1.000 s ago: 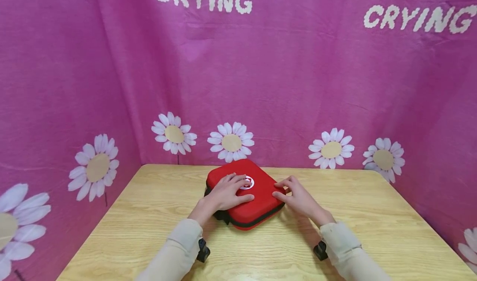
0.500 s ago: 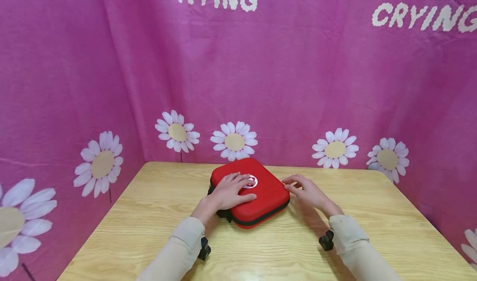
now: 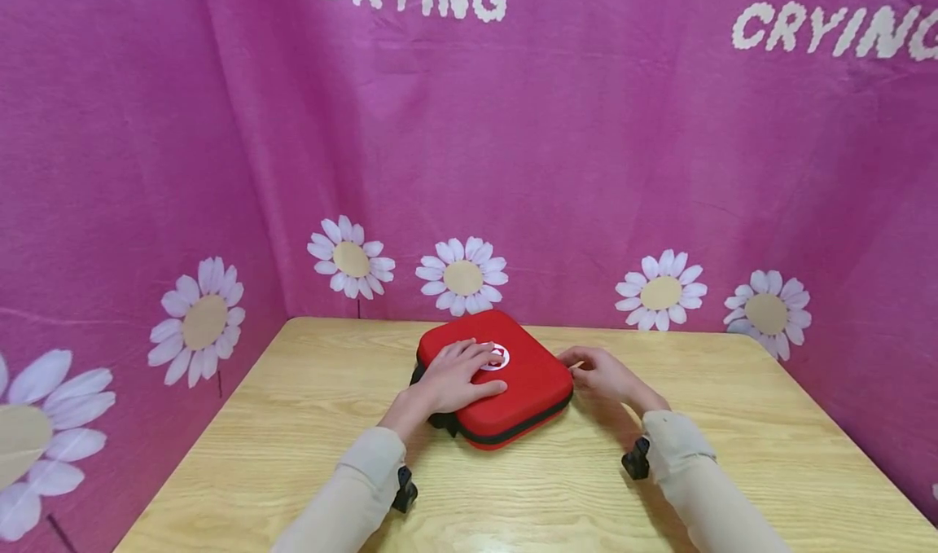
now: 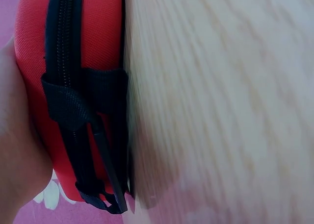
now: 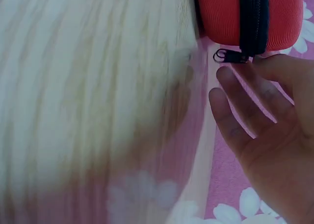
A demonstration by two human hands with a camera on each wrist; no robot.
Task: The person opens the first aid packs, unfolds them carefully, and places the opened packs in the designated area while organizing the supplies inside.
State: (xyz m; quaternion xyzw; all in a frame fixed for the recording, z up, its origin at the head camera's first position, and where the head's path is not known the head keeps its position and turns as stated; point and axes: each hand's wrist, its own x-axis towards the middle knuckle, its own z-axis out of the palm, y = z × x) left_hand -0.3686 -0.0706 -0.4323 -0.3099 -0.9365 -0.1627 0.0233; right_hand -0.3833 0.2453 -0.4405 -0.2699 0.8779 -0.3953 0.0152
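Note:
A red zippered case (image 3: 523,374) with a white round emblem lies tilted at an angle on the table. My left hand (image 3: 452,378) rests on its lid with the fingers spread, partly covering the emblem. Along the side in the left wrist view run a black zipper (image 4: 65,37) and a black strap handle (image 4: 109,167). At the case's right corner, my right hand (image 3: 604,375) has its thumb beside the zipper's end, where a small black zipper pull (image 5: 230,56) sticks out. In the right wrist view its other fingers are loosely bent, and no grip on the pull shows.
The wooden table (image 3: 308,463) reaches to pink cloth (image 3: 557,146) with daisies and white lettering at the back and sides. A small black wrist device sits under each rolled cuff.
The right hand has shifted from the lid's corner to the case's right side, its fingers now lower at the zipper. The left hand stays on the lid. The view has swung slightly.

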